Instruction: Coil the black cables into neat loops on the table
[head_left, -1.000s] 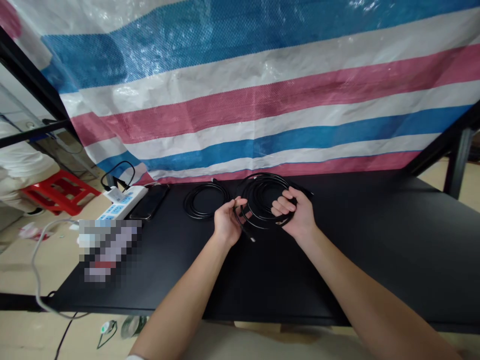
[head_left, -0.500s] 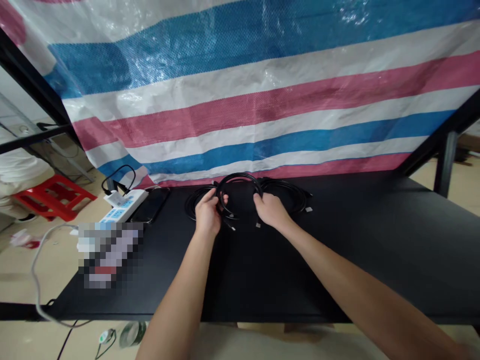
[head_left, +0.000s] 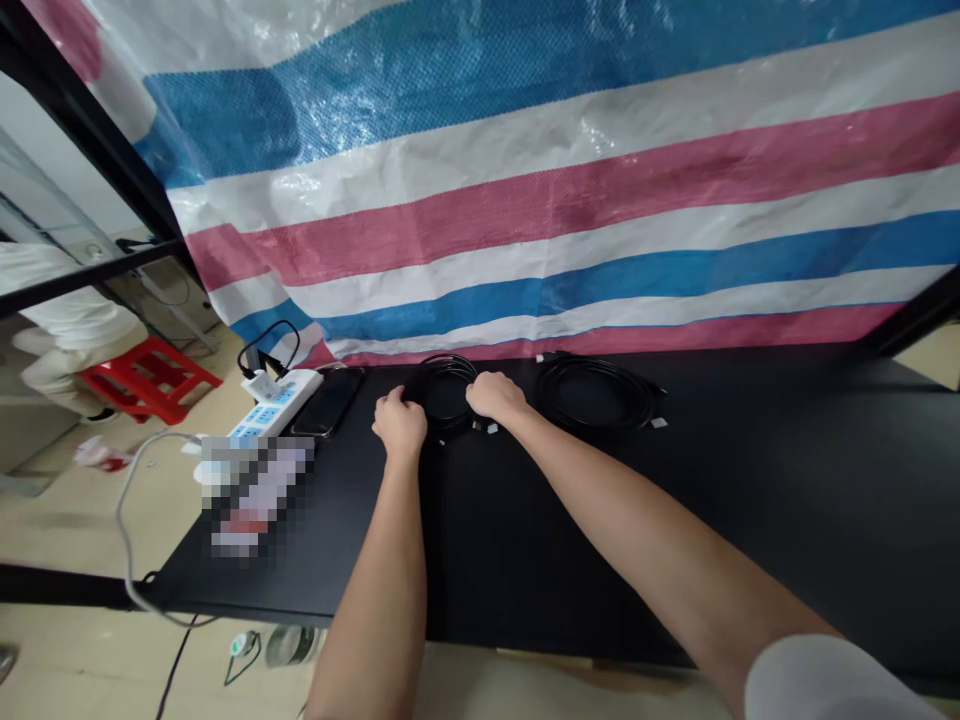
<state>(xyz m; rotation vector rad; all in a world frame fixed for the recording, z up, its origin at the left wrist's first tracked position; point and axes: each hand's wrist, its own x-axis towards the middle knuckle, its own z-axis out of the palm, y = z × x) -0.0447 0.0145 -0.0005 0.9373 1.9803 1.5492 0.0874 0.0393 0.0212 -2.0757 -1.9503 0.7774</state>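
A coil of black cable (head_left: 448, 361) lies near the back of the dark tabletop, with my two hands at its sides. My left hand (head_left: 400, 424) is closed around its left edge, fingers curled. On the opposite edge, my right hand (head_left: 496, 396) is closed with the knuckles up, hiding that part of the loop. Small cable plugs (head_left: 492, 428) stick out toward me below the coil. Whether one or two coils lie stacked between my hands I cannot tell. A second black cable coil (head_left: 598, 427) rests just right of my right hand, untouched.
To the left are a white power strip (head_left: 300, 385) with plugs, a black phone (head_left: 330, 402) and a pixelated item (head_left: 262, 490). Striped plastic sheeting (head_left: 480, 215) hangs behind the table (head_left: 720, 520). Beyond the left edge, a person (head_left: 82, 320) sits on a red stool (head_left: 154, 378).
My hands have lowered the raised cable coil onto the tabletop at the left coil's spot. The camera view has shifted slightly left, so the surroundings appear farther right.
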